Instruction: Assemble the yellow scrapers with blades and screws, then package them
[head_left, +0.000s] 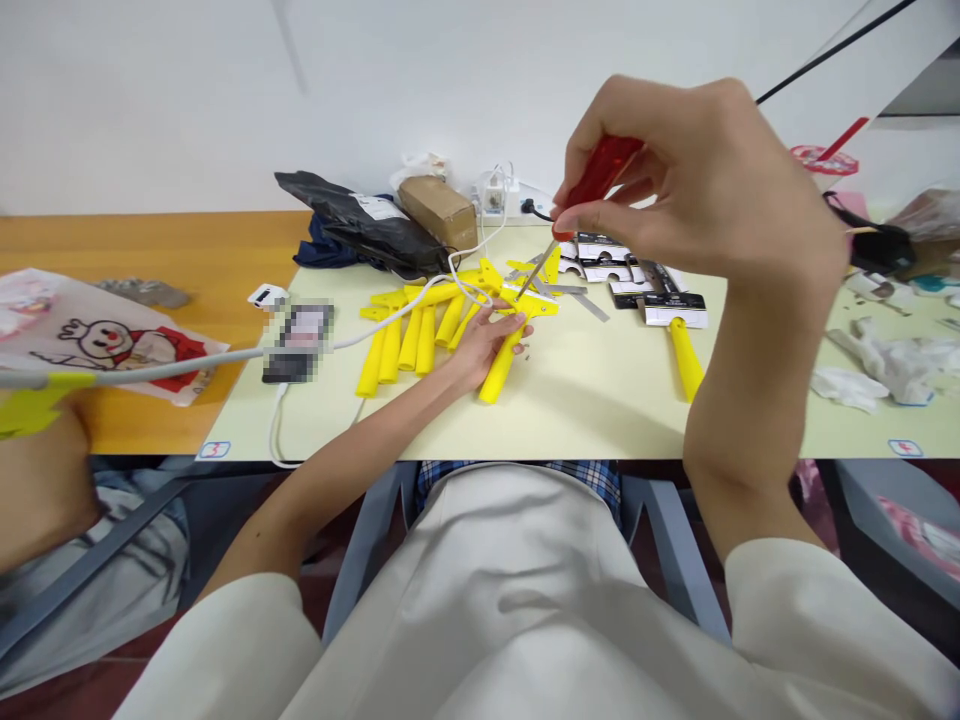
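Observation:
My left hand [487, 348] is closed around a yellow scraper [501, 365], which lies on the table with its handle toward me. In my right hand [675, 190], raised above the table, is a screwdriver with a red handle [604, 168]. Its metal shaft slants down and the tip meets the scraper's head. Several more yellow scrapers [409, 338] lie side by side left of my left hand. Loose metal blades [589, 303] rest beyond the scraper I hold. To the right is another scraper [682, 360] with its head in a black-and-white card sleeve [675, 310].
More card sleeves [604, 258] lie at the back. A phone [300, 340], white case [268, 296] and white cable [360, 335] are on the left. Behind are a black plastic bag [367, 220], cardboard box [442, 212] and power strip [525, 200]. Crumpled tissues [885, 365] lie right; another person's arm [45, 480] shows left.

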